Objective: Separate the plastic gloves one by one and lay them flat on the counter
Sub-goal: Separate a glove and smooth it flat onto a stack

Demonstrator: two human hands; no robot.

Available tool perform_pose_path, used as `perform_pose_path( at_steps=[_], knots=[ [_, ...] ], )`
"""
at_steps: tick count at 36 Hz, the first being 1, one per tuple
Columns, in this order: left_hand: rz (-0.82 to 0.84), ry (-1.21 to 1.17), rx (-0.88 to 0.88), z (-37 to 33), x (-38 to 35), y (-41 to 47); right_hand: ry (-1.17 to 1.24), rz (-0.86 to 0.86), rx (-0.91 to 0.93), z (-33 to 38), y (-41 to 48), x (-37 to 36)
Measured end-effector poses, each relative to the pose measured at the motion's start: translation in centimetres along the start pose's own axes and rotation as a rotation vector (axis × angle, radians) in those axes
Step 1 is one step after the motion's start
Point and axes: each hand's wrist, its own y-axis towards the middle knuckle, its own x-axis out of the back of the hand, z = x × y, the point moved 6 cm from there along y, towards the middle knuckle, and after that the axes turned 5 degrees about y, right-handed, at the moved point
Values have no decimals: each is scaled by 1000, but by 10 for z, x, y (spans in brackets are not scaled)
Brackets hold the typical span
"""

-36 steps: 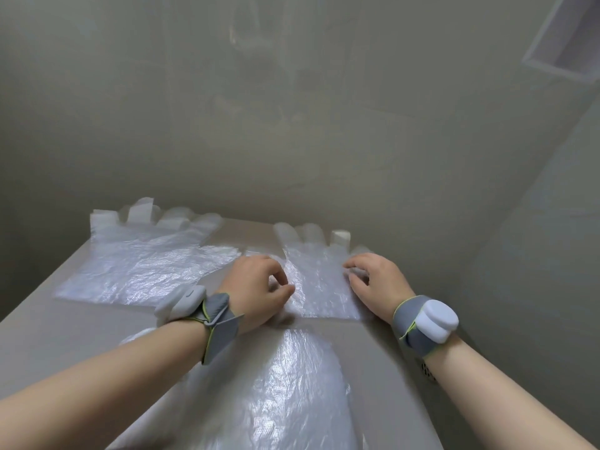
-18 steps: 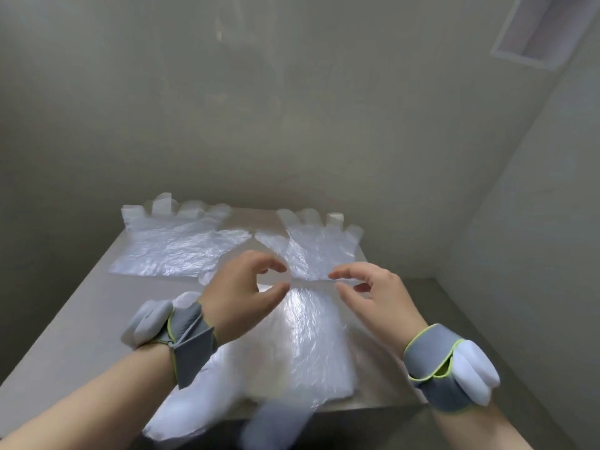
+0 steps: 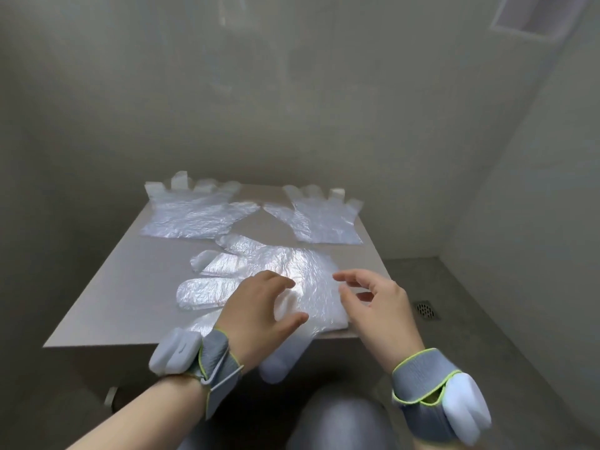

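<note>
Gloves of thin clear plastic are the work here. The far left glove and the far right glove already lie flat at the back of the table, with their thumbs close together. The near pile sits toward the front edge, its glove fingers pointing left and one hanging tip drooping over the edge. It looks thicker and brighter than the others, so probably more than one layer remains. The left hand and right hand both hover over the pile with their fingers loosely curled, spread apart and holding nothing. Whether any fingertip touches the film cannot be told. The step in hand seems to be picking up the next single glove. To do it well, press the left palm flat on the pile so it cannot slide off the front. Use the right thumb and forefinger to rub the wide cuff edge on the right until one layer parts, then pinch only that layer. Peel it low and slowly, since the film will likely cling. Lay it on the bare stretch at the left and smooth it from cuff to tips.
</note>
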Motion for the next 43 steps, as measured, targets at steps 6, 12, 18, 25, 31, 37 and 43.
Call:
perform_pose_path(
  at_steps=[6, 12, 18, 25, 31, 37, 43],
  knots=[
    [-11, 46, 23, 4, -9, -1, 14, 1, -32, -13, -5, 10],
    [-45, -1, 44, 5, -7, -1, 25, -12, -65, -25, -8, 14],
    [-68, -70, 72, 4, 2, -1, 40, -31, -57, -28, -6, 13],
    [-162, -216, 142, 6, 29, -1, 1, 27, 13, -17, -3, 10],
    [-135, -303, 138, 6, 48, -1, -33, 63, 154, -1, 2, 4],
    [-71, -403, 145, 8, 65, 0, -6, 89, 222, 20, 12, -2],
    [82, -639, 205, 24, 72, -2, -9, 131, 230, 42, 28, -10]
  ],
)
